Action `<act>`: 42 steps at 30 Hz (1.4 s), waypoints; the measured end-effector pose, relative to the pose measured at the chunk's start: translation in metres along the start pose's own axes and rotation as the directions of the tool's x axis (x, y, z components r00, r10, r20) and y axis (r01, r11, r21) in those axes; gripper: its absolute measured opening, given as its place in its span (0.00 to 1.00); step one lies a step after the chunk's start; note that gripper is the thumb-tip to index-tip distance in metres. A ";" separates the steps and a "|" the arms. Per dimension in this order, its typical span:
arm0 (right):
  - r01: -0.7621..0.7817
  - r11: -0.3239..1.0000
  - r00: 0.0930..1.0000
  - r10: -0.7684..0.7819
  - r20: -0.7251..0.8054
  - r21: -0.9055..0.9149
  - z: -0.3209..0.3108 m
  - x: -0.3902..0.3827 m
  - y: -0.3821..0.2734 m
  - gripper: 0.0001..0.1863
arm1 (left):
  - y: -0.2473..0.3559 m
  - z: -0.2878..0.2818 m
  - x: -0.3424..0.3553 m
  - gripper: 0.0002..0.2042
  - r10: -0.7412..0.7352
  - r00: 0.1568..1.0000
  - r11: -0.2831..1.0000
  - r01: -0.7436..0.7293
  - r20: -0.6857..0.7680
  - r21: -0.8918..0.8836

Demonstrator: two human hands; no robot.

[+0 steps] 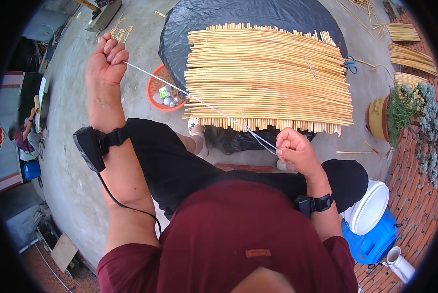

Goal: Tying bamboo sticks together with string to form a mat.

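Note:
A thin white cord runs taut between my hands, across the near left part of a mat of straw-coloured stalks. My left hand, raised at the far left, is closed in a fist round one end of the cord. Close to the mat's near edge, my right hand pinches the cord between thumb and fingers, where it looks doubled. The stalks lie side by side on a table covered in black plastic. A pair of blue-handled scissors rests by the mat's right edge.
An orange basket holding balls of thread stands left of the table. To the right are a potted plant, stalk bundles, a white bucket and a blue drum. Another person crouches at far left.

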State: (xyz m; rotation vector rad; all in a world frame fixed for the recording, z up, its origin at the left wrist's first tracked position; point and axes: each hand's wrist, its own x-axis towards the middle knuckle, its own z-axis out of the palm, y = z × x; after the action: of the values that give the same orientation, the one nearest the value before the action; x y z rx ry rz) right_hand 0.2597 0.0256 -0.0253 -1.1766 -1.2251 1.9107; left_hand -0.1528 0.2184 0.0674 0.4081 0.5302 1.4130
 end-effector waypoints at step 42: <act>0.933 0.326 0.072 -0.576 -0.815 -0.149 -0.111 -0.136 -0.049 0.06 | -0.144 0.044 -0.039 0.07 -0.448 0.888 -0.591 -0.207 -0.104 0.780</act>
State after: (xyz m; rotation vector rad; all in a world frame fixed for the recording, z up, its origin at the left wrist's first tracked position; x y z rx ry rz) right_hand 0.4201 -0.0206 0.0480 -0.6208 -0.5950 0.5436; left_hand -0.0134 0.1638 0.0262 2.1139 1.4932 -0.2308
